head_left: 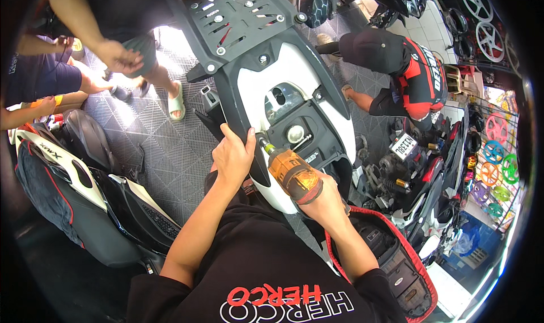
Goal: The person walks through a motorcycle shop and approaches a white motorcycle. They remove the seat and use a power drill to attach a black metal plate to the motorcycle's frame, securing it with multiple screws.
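Observation:
My right hand (327,201) is wrapped round the grip of an orange and black cordless driver (293,175). Its tip points to the upper left, at the black side edge of a white and black scooter body (258,90). Close by that tip is my left hand (233,155), with thumb and forefinger apart at the scooter's left side; its other fingers are partly hidden. Whatever the tip meets is too small to make out. A round silver cap (295,133) sits in the scooter's open middle. Beyond it, a slotted black rack plate (235,17) covers the tail.
A seat with a red rim (422,266) lies underside up at lower right. Another scooter (96,209) stands at left. One person (416,73) crouches at right; others (122,56) are at upper left. Loose parts (391,170) and coloured wheels (493,147) are at right.

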The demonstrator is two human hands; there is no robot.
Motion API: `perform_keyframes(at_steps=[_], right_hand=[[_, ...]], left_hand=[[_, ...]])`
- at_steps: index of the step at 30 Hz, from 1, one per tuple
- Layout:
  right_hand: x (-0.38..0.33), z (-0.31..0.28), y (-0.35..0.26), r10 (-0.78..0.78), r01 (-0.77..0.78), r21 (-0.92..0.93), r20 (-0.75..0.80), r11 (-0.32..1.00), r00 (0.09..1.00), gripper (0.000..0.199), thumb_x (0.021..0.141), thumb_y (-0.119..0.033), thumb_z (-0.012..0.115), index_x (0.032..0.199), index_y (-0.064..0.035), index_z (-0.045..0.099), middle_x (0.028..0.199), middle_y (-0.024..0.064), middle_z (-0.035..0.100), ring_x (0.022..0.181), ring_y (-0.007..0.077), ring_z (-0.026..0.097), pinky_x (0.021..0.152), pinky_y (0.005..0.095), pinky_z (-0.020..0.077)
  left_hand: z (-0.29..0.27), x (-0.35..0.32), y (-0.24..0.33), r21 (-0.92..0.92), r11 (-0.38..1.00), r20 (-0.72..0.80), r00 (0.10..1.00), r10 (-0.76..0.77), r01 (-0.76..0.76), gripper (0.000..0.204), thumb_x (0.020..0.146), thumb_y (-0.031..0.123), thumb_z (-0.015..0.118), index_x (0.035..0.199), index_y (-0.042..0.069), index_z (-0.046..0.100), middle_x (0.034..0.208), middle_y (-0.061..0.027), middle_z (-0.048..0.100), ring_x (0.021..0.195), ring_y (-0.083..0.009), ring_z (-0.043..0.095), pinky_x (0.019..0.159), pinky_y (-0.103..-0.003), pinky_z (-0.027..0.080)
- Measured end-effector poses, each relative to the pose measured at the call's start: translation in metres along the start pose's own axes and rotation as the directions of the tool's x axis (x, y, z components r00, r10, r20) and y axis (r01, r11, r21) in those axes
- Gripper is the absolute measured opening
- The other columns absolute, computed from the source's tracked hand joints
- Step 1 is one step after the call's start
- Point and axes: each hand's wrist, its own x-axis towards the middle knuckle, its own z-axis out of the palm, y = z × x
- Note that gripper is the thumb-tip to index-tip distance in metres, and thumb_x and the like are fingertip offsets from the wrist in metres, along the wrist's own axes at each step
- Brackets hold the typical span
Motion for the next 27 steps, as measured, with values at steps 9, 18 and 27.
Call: perform_keyframes(at_steps=[9, 18, 27], right_hand=[[-0.002, 0.0, 0.001, 0.004, -0.003, 0.039, -0.02, 0.999, 1.0, 0.037, 0.079, -0.009, 0.079, 0.114, -0.0008, 0.07, 0.104, 0.0191, 0.073, 0.095, 0.0374, 0.072, 0.081, 0.0402, 0.0579], [-0.019, -0.009, 0.006, -0.063, 0.062, -0.032, -0.042, 0.998, 0.997, 0.031, 0.077, -0.004, 0.077, 0.108, -0.0014, 0.072, 0.101, 0.0178, 0.074, 0.09, 0.035, 0.073, 0.079, 0.0364, 0.0584], [-0.089, -0.027, 0.03, 0.23, -0.172, 0.28, -0.192, 0.945, 0.954, 0.03, 0.084, -0.005, 0.079, 0.113, -0.002, 0.072, 0.108, 0.0074, 0.076, 0.1, 0.0178, 0.073, 0.087, 0.0314, 0.0562]], left_hand=[[0.002, 0.0, -0.004, -0.001, 1.0, -0.013, 0.999, 0.031, -0.031, 0.056, 0.1, 0.039, 0.06, 0.114, -0.012, 0.042, 0.066, -0.0218, 0.065, 0.058, -0.0396, 0.067, 0.049, -0.045, 0.052], [0.001, -0.001, -0.003, -0.006, 1.0, -0.007, 1.0, 0.029, -0.03, 0.059, 0.1, 0.04, 0.059, 0.117, -0.013, 0.041, 0.068, -0.0232, 0.065, 0.059, -0.041, 0.067, 0.051, -0.047, 0.053], [-0.013, -0.003, 0.01, 0.074, 0.995, 0.126, 0.989, -0.082, 0.073, 0.065, 0.102, 0.045, 0.055, 0.126, -0.012, 0.035, 0.079, -0.0292, 0.067, 0.077, -0.0477, 0.069, 0.069, -0.052, 0.055]])
